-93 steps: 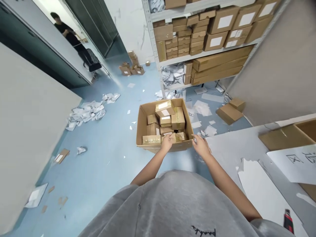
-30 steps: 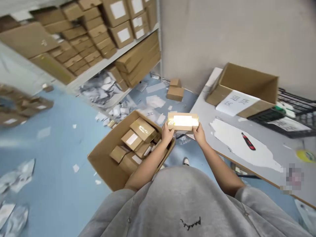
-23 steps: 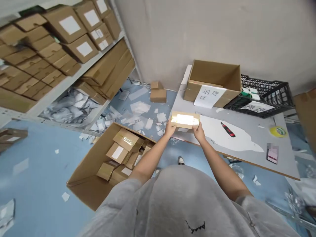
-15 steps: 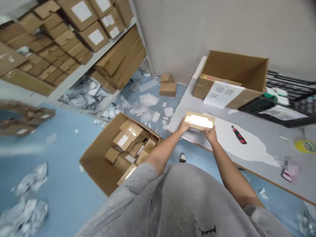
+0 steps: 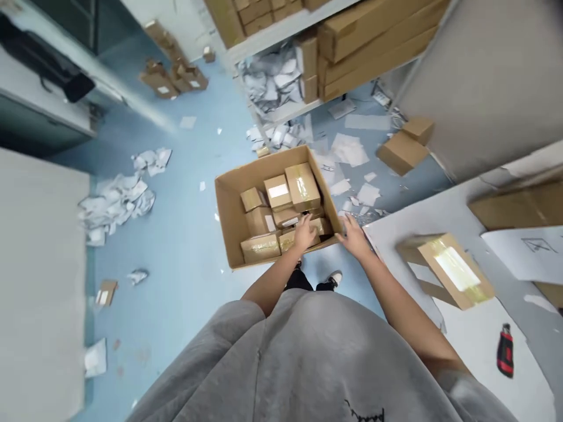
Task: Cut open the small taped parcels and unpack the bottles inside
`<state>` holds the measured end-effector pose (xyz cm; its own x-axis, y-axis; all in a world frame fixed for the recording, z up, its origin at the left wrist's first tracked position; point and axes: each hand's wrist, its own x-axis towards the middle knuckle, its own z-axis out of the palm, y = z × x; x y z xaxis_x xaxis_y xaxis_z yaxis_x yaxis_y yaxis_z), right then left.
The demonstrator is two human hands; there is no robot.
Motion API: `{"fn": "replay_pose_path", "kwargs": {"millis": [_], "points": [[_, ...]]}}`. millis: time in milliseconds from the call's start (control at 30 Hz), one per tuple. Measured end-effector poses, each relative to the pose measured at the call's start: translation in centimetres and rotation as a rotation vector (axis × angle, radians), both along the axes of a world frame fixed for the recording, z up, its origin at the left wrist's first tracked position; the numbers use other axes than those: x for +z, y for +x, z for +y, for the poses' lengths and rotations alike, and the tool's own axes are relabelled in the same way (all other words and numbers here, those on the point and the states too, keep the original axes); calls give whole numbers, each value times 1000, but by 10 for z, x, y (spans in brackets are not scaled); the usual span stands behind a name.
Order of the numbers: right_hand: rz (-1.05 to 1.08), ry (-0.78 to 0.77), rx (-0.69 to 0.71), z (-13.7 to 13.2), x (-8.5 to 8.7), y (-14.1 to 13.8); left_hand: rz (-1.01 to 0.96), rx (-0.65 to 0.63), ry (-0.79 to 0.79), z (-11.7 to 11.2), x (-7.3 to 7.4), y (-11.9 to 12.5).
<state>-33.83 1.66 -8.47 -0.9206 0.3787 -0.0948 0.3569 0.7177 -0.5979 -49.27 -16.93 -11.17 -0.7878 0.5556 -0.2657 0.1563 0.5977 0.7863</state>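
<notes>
My left hand (image 5: 304, 234) reaches over the near side of a large open cardboard carton (image 5: 231, 217), fingers apart above the small boxes inside. I cannot tell whether its fingertips touch one. By the carton's right corner is my right hand (image 5: 353, 237), fingers spread, close to the rim and holding nothing. Several taped boxes lie in the carton, among them a box with a shiny tape strip (image 5: 303, 186) and a box with a white label (image 5: 278, 192). On the table to the right rests a taped, labelled cardboard box (image 5: 453, 269), away from both hands.
A red and black utility knife (image 5: 505, 351) lies on the grey table (image 5: 539, 334). Paper scraps (image 5: 349, 150) and two brown boxes (image 5: 402, 152) are on the blue floor beyond the carton. Shelving with long boxes (image 5: 378, 41) stands behind; crumpled packaging (image 5: 118, 196) lies left.
The small box that both hands held over the table now rests on it, released. My hands have moved left to the large carton, and the view has turned left and down.
</notes>
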Motion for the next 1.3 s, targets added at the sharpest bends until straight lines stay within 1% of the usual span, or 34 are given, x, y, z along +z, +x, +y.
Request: {"fn": "replay_pose_path", "kwargs": {"millis": [67, 100, 167, 233, 300, 400, 500, 567, 667, 733, 800, 833, 900, 967, 1033, 1100, 1133, 1200, 1300], "points": [[-88, -26, 214, -31, -18, -48, 41, 15, -137, -50, -17, -29], [-135, -29, 292, -48, -28, -69, 53, 27, -223, -76, -27, -42], [-232, -14, 422, -82, -48, -105, 32, 79, -373, -125, -48, -65], [-327, 21, 518, -114, -69, -132, -33, 109, -446, -166, -68, -80], [-412, 40, 598, -141, -90, -154, -98, 86, -470, -196, -86, -90], [-548, 78, 688, -169, -120, -175, -152, -35, -464, -221, -111, -96], [-639, 143, 755, -186, -148, -182, -192, -129, -437, -232, -131, -96], [-654, 156, 765, -192, -166, -182, -187, -175, -441, -236, -143, -94], [-651, 202, 790, -195, -189, -178, -80, -313, -561, -238, -158, -93], [-629, 276, 876, -193, -199, -176, 0, -393, -644, -238, -166, -96], [-599, 335, 942, -192, -204, -177, 57, -444, -690, -236, -171, -101], [-585, 352, 951, -192, -205, -177, 80, -469, -695, -234, -173, -104], [-573, 371, 931, -193, -202, -178, 110, -511, -679, -229, -173, -112], [-582, 381, 878, -193, -196, -180, 114, -527, -649, -223, -170, -119], [-598, 404, 790, -190, -189, -185, 97, -487, -630, -218, -165, -125], [-603, 425, 670, -182, -183, -194, 68, -375, -629, -214, -160, -131], [-602, 428, 602, -176, -180, -201, 48, -294, -638, -212, -158, -134], [-593, 405, 446, -164, -174, -217, -6, -92, -671, -207, -151, -141], [-536, 330, 146, -148, -161, -242, -77, 227, -720, -193, -133, -154]]}}
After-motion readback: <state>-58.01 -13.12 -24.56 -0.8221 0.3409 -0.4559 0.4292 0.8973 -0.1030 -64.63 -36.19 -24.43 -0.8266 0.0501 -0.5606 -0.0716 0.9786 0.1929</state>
